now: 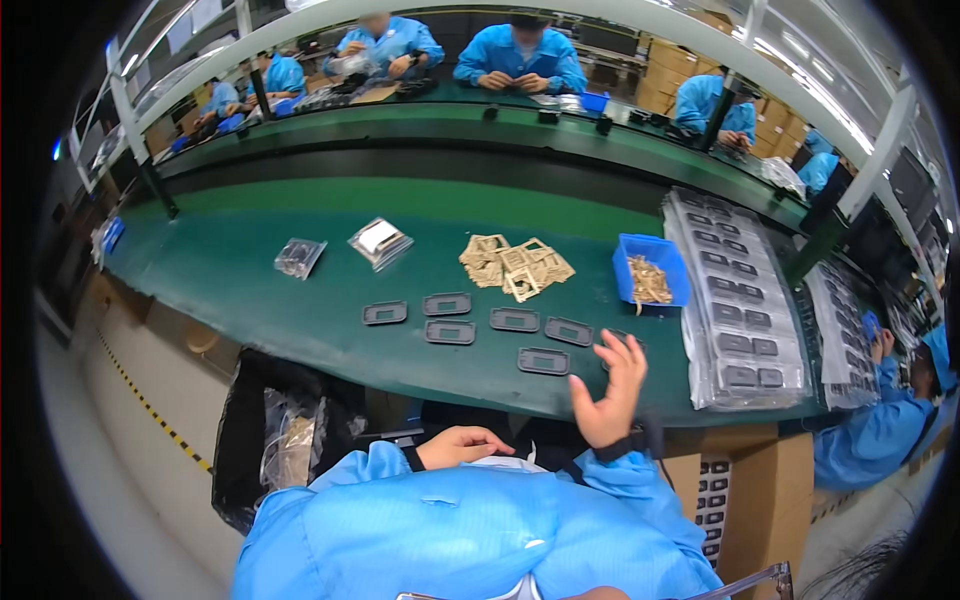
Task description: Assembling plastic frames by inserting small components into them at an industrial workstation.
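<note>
Several dark grey rectangular plastic frames with a window in the middle lie spread on the green table. My right hand (612, 392) is raised over the table's front edge, open, its fingers stretched and apart. Just beyond its fingertips another of these frames is partly hidden. Closest to the thumb is one frame (544, 361), with a second frame (569, 331) behind it. Down at my lap, below the table edge, my left hand (463, 447) rests with fingers extended and nothing seen in it. A pile of tan cut-out pieces (515, 266) lies beyond the frames.
A blue bin (622, 275) with tan scraps stands right of the pile, beside stacked clear trays (735, 300) of dark parts. Two plastic bags (380, 243) lie left. Below are a black-lined waste bin (235, 440) and a carton (785, 490). Co-workers in blue sit around.
</note>
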`<state>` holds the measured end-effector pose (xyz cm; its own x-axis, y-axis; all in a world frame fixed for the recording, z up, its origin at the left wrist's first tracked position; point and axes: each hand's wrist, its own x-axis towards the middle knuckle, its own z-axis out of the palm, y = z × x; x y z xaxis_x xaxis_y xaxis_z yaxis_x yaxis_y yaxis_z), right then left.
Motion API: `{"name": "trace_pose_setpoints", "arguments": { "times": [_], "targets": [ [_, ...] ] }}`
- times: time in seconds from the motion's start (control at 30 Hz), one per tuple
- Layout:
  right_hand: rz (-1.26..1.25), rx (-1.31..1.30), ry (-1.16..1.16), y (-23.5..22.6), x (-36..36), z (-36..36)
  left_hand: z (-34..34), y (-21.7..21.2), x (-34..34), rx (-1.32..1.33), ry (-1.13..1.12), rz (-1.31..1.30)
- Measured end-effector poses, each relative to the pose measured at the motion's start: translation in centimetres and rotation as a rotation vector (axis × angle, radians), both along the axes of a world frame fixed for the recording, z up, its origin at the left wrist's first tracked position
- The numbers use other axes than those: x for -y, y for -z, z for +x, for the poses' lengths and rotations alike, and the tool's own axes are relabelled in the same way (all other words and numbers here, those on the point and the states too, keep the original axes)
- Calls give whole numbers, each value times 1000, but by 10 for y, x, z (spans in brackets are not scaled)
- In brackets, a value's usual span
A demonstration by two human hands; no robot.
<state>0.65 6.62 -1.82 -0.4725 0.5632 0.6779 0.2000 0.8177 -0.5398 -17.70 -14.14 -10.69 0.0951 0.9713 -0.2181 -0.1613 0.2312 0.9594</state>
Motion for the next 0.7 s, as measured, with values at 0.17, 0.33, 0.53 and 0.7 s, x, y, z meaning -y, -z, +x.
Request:
{"name": "trace_pose_setpoints", "arguments": {
  "times": [0.17, 0.33, 0.53, 0.7],
  "targets": [
    [61, 83, 3, -36, -9, 54, -6, -98, 24, -34, -104, 262],
    [536, 200, 101, -64, -49, 91, -49, -182, 17, -1286, -790, 765],
    [543, 146, 46, -65, -73, 79, -104, -179, 2, -2005, -1168, 545],
    [940, 341, -16, -146, -128, 118, -201, -244, 80, -2351, -1088, 563]
  ]
}}
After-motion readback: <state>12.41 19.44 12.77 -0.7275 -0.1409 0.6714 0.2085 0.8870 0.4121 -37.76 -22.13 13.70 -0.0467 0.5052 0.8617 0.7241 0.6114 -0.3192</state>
